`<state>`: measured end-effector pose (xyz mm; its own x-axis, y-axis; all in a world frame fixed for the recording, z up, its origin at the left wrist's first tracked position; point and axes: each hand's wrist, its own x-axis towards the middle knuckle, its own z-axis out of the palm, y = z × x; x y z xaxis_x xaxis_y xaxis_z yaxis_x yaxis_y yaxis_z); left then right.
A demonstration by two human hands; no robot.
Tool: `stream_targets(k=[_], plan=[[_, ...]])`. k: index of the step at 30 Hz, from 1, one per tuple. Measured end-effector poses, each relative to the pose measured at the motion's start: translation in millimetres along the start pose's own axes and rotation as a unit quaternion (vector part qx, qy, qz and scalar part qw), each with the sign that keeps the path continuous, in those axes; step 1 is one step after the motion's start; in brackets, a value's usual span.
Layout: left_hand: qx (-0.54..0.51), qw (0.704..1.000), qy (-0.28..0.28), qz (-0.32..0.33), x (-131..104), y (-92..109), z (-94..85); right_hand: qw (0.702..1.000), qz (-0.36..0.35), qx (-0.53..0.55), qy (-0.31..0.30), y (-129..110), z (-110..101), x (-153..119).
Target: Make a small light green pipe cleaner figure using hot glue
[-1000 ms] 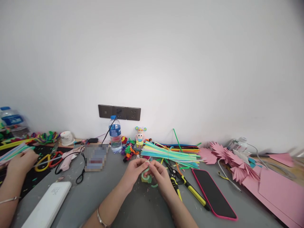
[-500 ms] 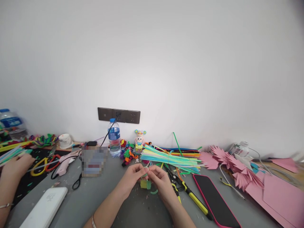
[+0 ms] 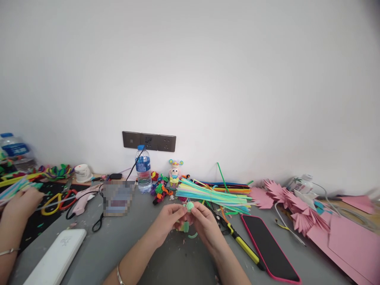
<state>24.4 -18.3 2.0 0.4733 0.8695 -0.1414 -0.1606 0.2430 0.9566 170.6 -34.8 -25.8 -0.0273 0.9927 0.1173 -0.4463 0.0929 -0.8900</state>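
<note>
A small pale-green pipe-cleaner coil (image 3: 190, 206), round and tightly wound, is held up between my two hands. My right hand (image 3: 202, 223) pinches its right side with thumb and forefinger. The closed fingers of my left hand (image 3: 170, 221) meet it from the left, tips pressed together at its edge. Below my fingers, partly hidden, lies a yellow-green fuzzy piece (image 3: 185, 227), with a short curved green pipe-cleaner piece (image 3: 192, 236) beside it on the grey table (image 3: 178, 265). Beyond the hands lies a bundle of pastel pipe cleaners (image 3: 210, 194).
Yellow-handled pliers (image 3: 245, 248) and a pink-cased phone (image 3: 270, 249) lie to the right, near folded pink paper (image 3: 308, 221). A small figurine (image 3: 174, 174) and a water bottle (image 3: 143, 170) stand behind. Left are a white power bank (image 3: 56, 257), a glue gun (image 3: 81, 202) and another person's hand (image 3: 25, 202).
The green coil has come into view, turned up between my fingertips, where only a pale strand end showed before. My right hand has shifted slightly right. The view has tilted a little.
</note>
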Motion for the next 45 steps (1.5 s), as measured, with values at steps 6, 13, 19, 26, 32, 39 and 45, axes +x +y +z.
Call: stream_targets(k=[6, 13, 19, 26, 32, 39, 45], plan=[[-0.029, 0.997, 0.053, 0.054, 1.3, -2.5, 0.0, 1.000, 0.002, -0.027, 0.008, 2.9, 0.2, 1.2], [0.018, 0.988, 0.095, 0.117, 3.0, -2.3, 0.1, 0.998, 0.026, -0.050, -0.019, 1.3, -2.0, 1.6], [-0.050, 0.995, 0.055, 0.068, 2.3, -0.2, -1.8, 0.997, 0.053, -0.038, -0.048, -3.0, -2.9, -1.0], [-0.164, 0.986, 0.024, 0.037, 4.4, -2.7, -3.6, 0.993, 0.088, 0.028, -0.068, -1.4, -1.7, -2.3], [-0.152, 0.988, 0.023, 0.018, 3.2, -2.6, -5.4, 0.992, 0.093, 0.062, -0.061, -1.1, 1.0, -2.6], [-0.093, 0.994, 0.054, 0.024, 3.2, -0.1, -7.3, 0.996, 0.080, 0.018, -0.040, 0.3, 1.5, -2.2], [-0.045, 0.997, 0.048, 0.030, 4.4, 2.0, -9.8, 0.997, 0.045, -0.051, -0.024, 7.2, -1.1, -0.1]])
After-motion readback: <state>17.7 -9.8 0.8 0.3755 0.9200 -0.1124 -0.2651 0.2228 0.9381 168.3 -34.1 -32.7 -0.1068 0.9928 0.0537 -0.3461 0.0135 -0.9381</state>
